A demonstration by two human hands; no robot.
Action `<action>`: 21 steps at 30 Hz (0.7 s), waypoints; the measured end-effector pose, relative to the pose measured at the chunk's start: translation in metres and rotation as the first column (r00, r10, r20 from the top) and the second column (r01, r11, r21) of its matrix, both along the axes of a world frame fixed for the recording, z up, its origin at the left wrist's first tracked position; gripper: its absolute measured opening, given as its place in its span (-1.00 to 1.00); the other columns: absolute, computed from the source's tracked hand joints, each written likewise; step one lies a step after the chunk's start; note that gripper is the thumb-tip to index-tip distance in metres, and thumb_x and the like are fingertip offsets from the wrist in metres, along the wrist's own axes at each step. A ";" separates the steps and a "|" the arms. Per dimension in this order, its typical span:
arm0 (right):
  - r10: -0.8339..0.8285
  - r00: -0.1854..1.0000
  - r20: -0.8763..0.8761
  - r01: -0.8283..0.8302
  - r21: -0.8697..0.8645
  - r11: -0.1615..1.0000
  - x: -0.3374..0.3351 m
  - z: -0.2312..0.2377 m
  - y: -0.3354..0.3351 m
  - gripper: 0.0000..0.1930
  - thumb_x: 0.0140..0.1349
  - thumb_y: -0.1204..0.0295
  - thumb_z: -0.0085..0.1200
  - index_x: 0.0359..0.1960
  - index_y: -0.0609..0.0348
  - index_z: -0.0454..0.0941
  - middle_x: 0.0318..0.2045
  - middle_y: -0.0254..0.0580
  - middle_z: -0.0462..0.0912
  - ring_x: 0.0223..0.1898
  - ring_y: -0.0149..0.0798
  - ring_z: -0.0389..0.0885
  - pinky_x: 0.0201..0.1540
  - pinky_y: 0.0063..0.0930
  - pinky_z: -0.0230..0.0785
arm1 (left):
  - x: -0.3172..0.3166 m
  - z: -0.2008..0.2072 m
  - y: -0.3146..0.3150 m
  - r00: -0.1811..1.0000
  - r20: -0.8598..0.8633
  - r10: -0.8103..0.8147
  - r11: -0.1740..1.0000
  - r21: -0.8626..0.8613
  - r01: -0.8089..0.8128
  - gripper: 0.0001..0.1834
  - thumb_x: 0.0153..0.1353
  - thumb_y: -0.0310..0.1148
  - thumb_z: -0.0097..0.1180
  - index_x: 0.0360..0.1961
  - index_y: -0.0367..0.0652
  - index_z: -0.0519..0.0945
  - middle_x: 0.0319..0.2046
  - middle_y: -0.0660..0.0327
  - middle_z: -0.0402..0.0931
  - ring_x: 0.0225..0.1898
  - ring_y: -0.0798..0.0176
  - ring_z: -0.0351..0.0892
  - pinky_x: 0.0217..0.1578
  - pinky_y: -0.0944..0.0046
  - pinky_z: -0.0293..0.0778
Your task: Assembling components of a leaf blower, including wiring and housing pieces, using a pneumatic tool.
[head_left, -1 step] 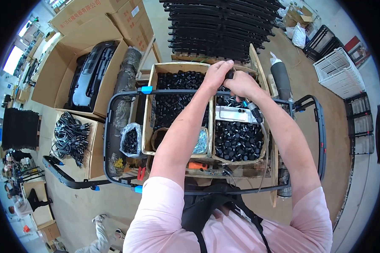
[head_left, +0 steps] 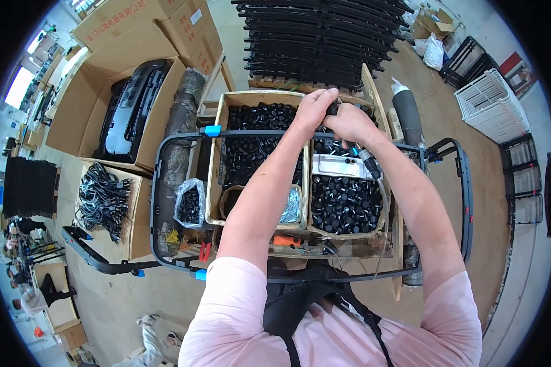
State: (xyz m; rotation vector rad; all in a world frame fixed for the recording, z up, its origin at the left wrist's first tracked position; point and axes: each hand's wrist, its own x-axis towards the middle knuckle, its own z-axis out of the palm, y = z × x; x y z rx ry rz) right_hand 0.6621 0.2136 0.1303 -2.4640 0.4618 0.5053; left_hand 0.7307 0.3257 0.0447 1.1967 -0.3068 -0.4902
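My right hand (head_left: 353,124) is wrapped round a pneumatic screwdriver (head_left: 367,160), whose rear end and hose come out below the fist. Against it, my left hand (head_left: 315,110) is closed at a small black part (head_left: 332,109), mostly hidden by the fingers; I cannot make out its kind. Both hands are together just above the far rail of a black tubular frame (head_left: 251,133) with blue clips. Under the frame, a wooden bin (head_left: 213,183) holds many black knobs (head_left: 346,202). A silver metal plate (head_left: 343,166) lies over the right-hand knobs.
A clear bag of small black parts (head_left: 190,205) and silver screws (head_left: 292,205) are near my left forearm. Red-handled pliers (head_left: 205,251) hang at the near edge. Cartons (head_left: 73,122) stand left, stacked black rails (head_left: 318,43) beyond, white racks (head_left: 493,104) right. A person's leg (head_left: 150,339) shows lower left.
My hands and the screwdriver stay practically where they were. At the lower left, the other person's leg and foot have shifted slightly.
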 end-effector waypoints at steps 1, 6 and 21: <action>0.032 0.999 -0.002 -0.032 -0.005 0.999 0.000 0.000 0.001 -0.64 0.21 0.20 0.09 -0.51 0.29 0.68 -0.60 -0.15 0.72 -0.59 -0.24 0.74 -0.30 -0.30 0.61 | 0.000 -0.001 0.001 1.000 -0.005 0.007 1.000 0.011 -0.007 -0.64 0.49 -0.08 0.12 -0.21 -0.18 0.69 -0.32 0.33 0.60 -0.27 0.41 0.50 -0.18 0.29 0.45; 0.029 0.999 -0.024 -0.029 -0.004 1.000 0.002 -0.002 0.004 -0.64 0.22 0.20 0.08 -0.46 0.31 0.68 -0.61 -0.12 0.70 -0.61 -0.21 0.73 -0.34 -0.32 0.62 | -0.004 -0.002 0.001 0.998 -0.003 0.063 0.998 0.013 -0.063 -0.62 0.48 -0.06 0.14 -0.18 -0.22 0.69 -0.31 0.32 0.61 -0.27 0.41 0.50 -0.20 0.29 0.45; -0.002 0.994 -0.111 0.023 0.191 0.981 0.021 -0.016 -0.004 -0.78 0.01 0.45 0.15 -0.38 0.40 0.65 -0.41 0.00 0.73 -0.43 -0.17 0.77 -0.35 -0.27 0.58 | 0.001 -0.012 0.002 0.998 -0.025 0.059 0.998 0.000 -0.059 -0.58 0.46 -0.02 0.16 -0.14 -0.23 0.70 -0.27 0.26 0.62 -0.22 0.37 0.52 -0.14 0.26 0.48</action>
